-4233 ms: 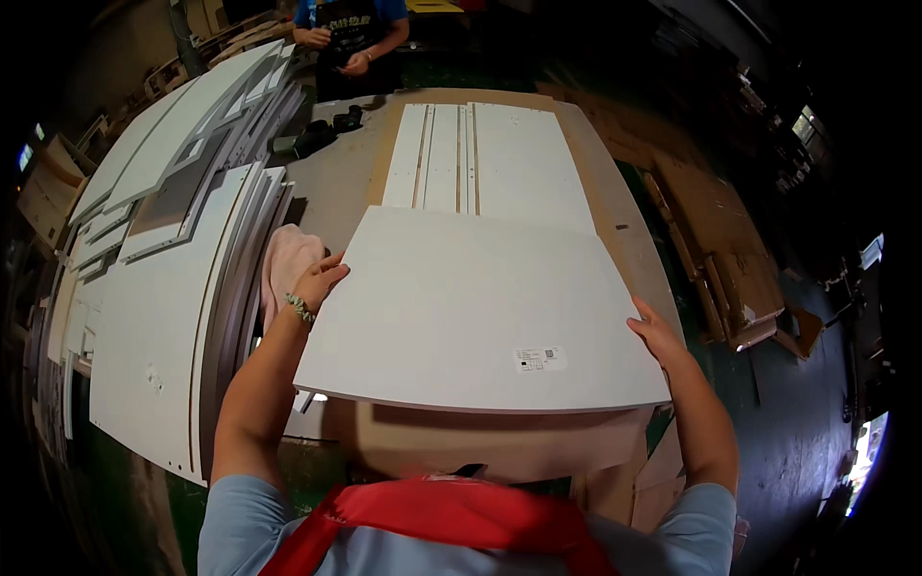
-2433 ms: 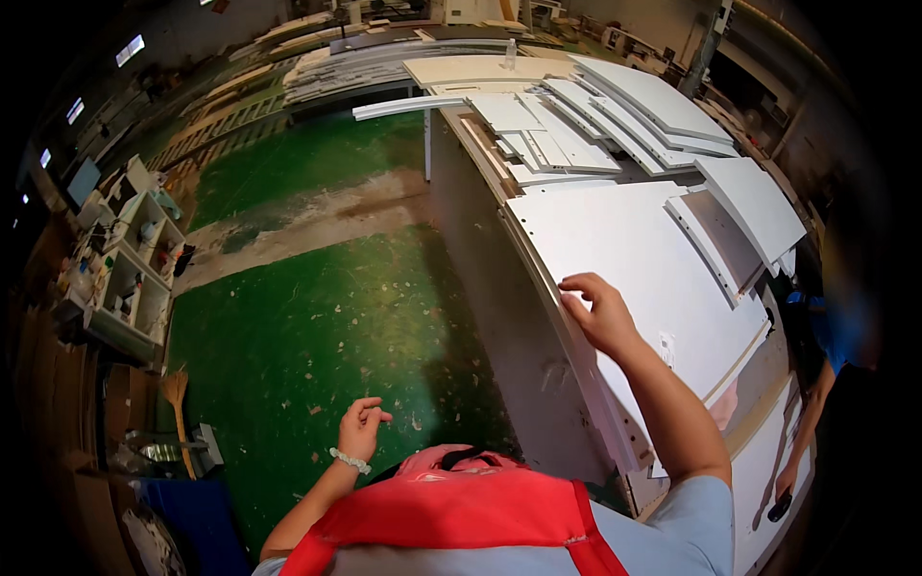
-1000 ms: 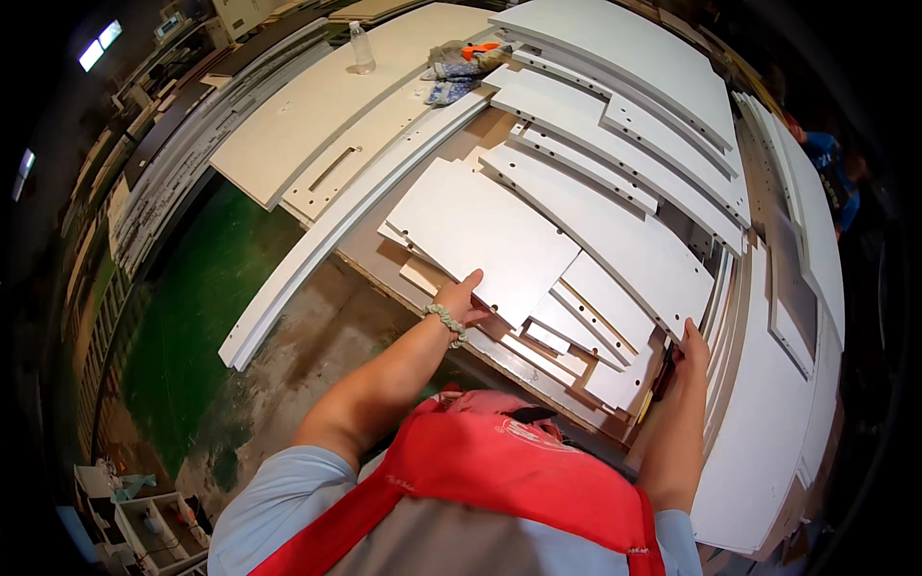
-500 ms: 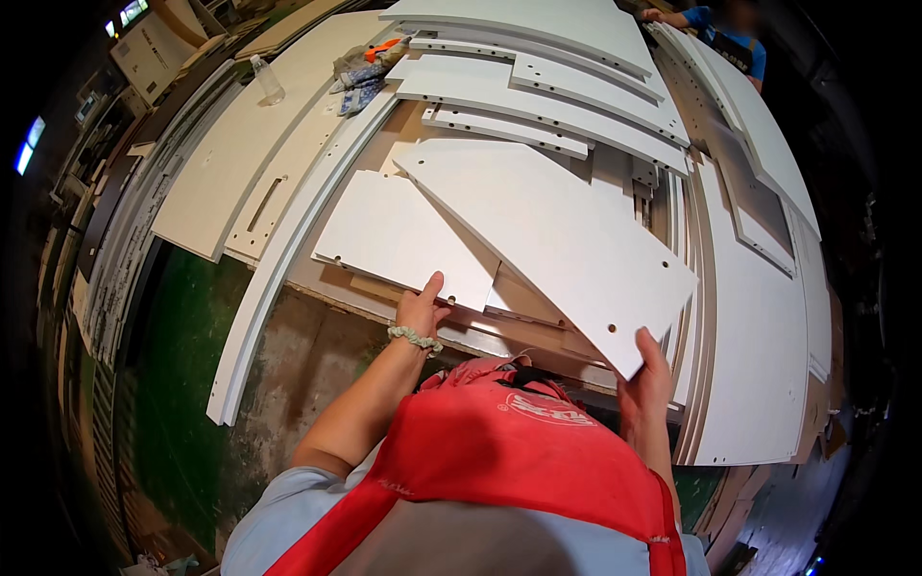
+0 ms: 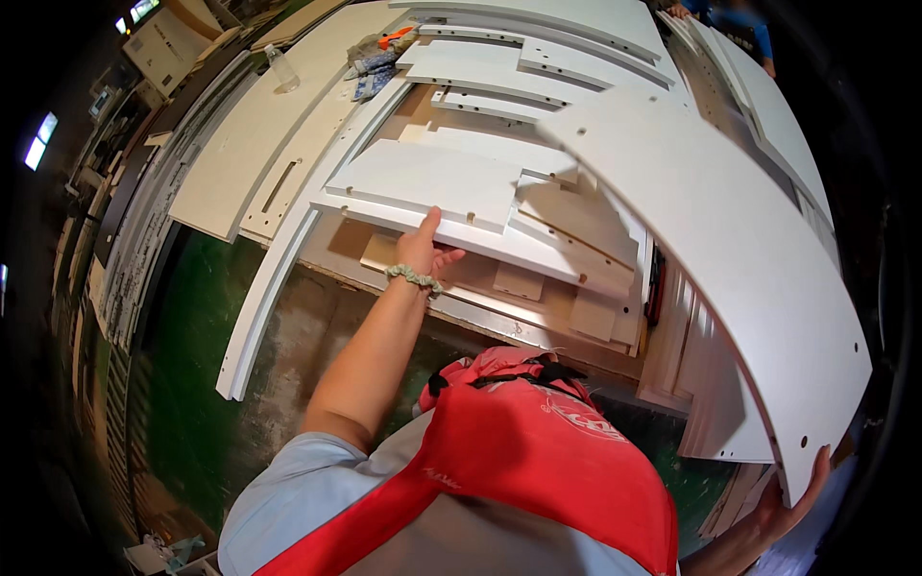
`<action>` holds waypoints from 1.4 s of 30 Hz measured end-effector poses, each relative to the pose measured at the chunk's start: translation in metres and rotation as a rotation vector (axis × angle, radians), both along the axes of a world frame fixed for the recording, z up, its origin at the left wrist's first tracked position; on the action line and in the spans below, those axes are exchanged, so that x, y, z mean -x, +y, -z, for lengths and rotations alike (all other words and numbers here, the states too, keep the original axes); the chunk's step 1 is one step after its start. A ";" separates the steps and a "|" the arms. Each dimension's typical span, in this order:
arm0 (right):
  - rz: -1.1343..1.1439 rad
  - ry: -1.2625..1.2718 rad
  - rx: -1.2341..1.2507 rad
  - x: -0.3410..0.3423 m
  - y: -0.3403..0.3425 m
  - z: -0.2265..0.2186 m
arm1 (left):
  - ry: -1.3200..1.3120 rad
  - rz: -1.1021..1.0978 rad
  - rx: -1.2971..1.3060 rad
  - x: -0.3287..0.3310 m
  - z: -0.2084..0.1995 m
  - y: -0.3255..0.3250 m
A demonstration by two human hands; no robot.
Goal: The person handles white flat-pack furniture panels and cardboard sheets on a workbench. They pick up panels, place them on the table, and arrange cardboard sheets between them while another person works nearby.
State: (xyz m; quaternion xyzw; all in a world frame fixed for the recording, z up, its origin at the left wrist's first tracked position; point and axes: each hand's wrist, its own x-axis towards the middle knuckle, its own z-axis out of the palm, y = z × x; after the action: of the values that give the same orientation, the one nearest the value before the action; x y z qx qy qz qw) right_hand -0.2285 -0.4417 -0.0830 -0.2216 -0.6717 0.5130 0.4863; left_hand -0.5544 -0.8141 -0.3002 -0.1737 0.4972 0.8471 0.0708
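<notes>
Across worktable [image 5: 336,248], white panels [image 5: 434,175], green floor [image 5: 182,322] alongside

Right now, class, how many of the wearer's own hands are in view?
2: the left hand at the near edge of the stacked panels, and the right hand, partly hidden, at the lower corner of the tilted panel.

At least eight white boards [image 5: 740,250] show, with one left hand [image 5: 420,252] near the centre, one right hand [image 5: 771,514] at four o'clock, one bottle [image 5: 284,73] at eleven, one apron [image 5: 567,461] at five.
</notes>
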 end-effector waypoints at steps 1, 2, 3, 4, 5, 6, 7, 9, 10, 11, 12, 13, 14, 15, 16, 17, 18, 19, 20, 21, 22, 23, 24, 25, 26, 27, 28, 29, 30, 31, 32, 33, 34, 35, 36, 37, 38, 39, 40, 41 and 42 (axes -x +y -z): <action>0.123 -0.052 -0.128 -0.005 0.000 0.001 | -0.022 0.002 0.067 0.001 -0.005 0.001; 0.110 -0.089 -0.235 -0.010 0.000 0.003 | -0.028 -0.016 0.062 0.001 -0.010 0.003; 0.148 -0.121 -0.279 -0.015 0.001 0.004 | -0.041 -0.025 0.065 -0.003 -0.015 0.003; 0.169 -0.166 -0.405 -0.020 0.004 0.005 | -0.045 -0.041 0.064 -0.012 -0.020 0.004; 0.186 -0.226 -0.552 -0.024 0.009 0.005 | -0.048 -0.060 0.061 -0.022 -0.024 0.005; 0.214 -0.224 -0.535 -0.028 0.016 0.004 | -0.043 -0.101 0.071 -0.033 -0.030 0.004; 0.237 -0.237 -0.539 -0.032 0.024 0.003 | -0.039 -0.145 0.080 -0.045 -0.035 0.004; 0.255 -0.239 -0.537 -0.038 0.047 0.002 | -0.056 -0.188 0.145 -0.066 -0.045 0.002; 0.256 -0.227 -0.528 -0.042 0.059 0.002 | -0.054 -0.195 0.154 -0.078 -0.049 0.001; 0.247 -0.190 -0.504 -0.045 0.073 0.002 | -0.043 -0.209 0.164 -0.089 -0.052 0.000; 0.215 -0.161 -0.496 -0.048 0.085 0.004 | -0.047 -0.213 0.170 -0.098 -0.055 -0.001; 0.183 -0.134 -0.488 -0.051 0.097 0.006 | -0.053 -0.215 0.179 -0.107 -0.057 -0.003; 0.130 -0.121 -0.495 -0.056 0.105 0.009 | -0.063 -0.218 0.191 -0.117 -0.058 -0.006; 0.085 -0.105 -0.510 -0.061 0.112 0.010 | -0.077 -0.219 0.196 -0.128 -0.058 -0.009; 0.080 -0.051 -0.357 -0.065 0.117 0.012 | -0.087 -0.221 0.198 -0.137 -0.057 -0.012; 0.087 0.015 -0.217 -0.069 0.121 0.014 | -0.092 -0.224 0.196 -0.144 -0.056 -0.014; 0.178 0.025 -0.110 -0.074 0.121 0.015 | -0.079 -0.220 0.177 -0.151 -0.055 -0.018; 0.132 0.125 0.065 -0.079 0.121 0.017 | -0.069 -0.219 0.156 -0.159 -0.054 -0.022; 0.168 0.165 0.206 -0.085 0.119 0.018 | -0.078 -0.214 0.122 -0.166 -0.055 -0.025; 0.163 0.196 0.301 -0.091 0.117 0.019 | -0.040 -0.205 0.136 -0.171 -0.056 -0.029; 0.192 0.182 0.390 -0.097 0.114 0.020 | -0.016 -0.191 0.132 -0.176 -0.058 -0.032; 0.176 0.158 0.427 -0.104 0.111 0.021 | 0.019 -0.170 0.108 -0.178 -0.060 -0.034; 0.157 0.135 0.460 -0.111 0.109 0.021 | 0.032 -0.159 0.118 -0.180 -0.063 -0.034; 0.135 0.096 0.497 -0.118 0.109 0.017 | 0.043 -0.147 0.116 -0.185 -0.065 -0.033; 0.185 0.017 0.405 -0.130 0.105 0.016 | 0.045 -0.129 0.117 -0.189 -0.069 -0.031; 0.132 0.057 0.391 -0.141 0.098 0.015 | 0.098 -0.105 0.098 -0.193 -0.072 -0.025; 0.119 0.104 0.521 -0.148 0.099 0.010 | 0.120 -0.102 0.093 -0.199 -0.075 -0.019; 0.191 0.171 0.661 -0.157 0.099 0.007 | 0.166 -0.080 0.068 -0.203 -0.078 -0.012; 0.247 0.140 0.648 -0.168 0.099 0.004 | 0.162 -0.089 0.076 -0.206 -0.081 -0.003; 0.200 0.135 0.496 -0.181 0.096 0.006 | 0.178 -0.083 0.065 -0.207 -0.085 0.006; 0.212 0.145 0.354 -0.198 0.088 0.015 | 0.181 -0.090 0.053 -0.210 -0.089 0.016; 0.223 0.165 0.352 -0.213 0.093 0.018 | 0.211 -0.070 0.043 -0.214 -0.093 0.027; 0.233 0.185 0.349 -0.231 0.100 0.022 | 0.229 -0.055 0.032 -0.215 -0.098 0.041; 0.222 0.225 0.476 -0.254 0.117 0.020 | 0.228 -0.042 0.018 -0.218 -0.101 0.060; 0.216 0.276 0.598 -0.282 0.135 0.022 | 0.283 -0.044 0.012 -0.230 -0.103 0.084; 0.224 0.316 0.597 -0.310 0.150 0.028 | 0.222 -0.040 0.042 -0.236 -0.109 0.104; 0.237 0.358 0.591 -0.339 0.165 0.035 | 0.278 -0.010 0.016 -0.242 -0.115 0.130; 0.250 0.395 0.583 -0.371 0.179 0.044 | 0.335 0.028 -0.023 -0.253 -0.120 0.161; 0.310 0.439 0.553 -0.398 0.193 0.050 | 0.344 0.054 -0.033 -0.263 -0.126 0.189; 0.360 0.449 0.565 -0.428 0.204 0.052 | 0.338 0.061 -0.037 -0.280 -0.132 0.212; 0.408 0.480 0.569 -0.453 0.214 0.058 | 0.375 0.105 -0.058 -0.293 -0.137 0.243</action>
State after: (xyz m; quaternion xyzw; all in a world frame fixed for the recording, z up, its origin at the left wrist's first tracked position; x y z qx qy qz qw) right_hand 0.2249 -0.2281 -0.1409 -0.3498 -0.3134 0.6083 0.6398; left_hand -0.2610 -0.5706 -0.1634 0.0153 0.4854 0.8738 0.0259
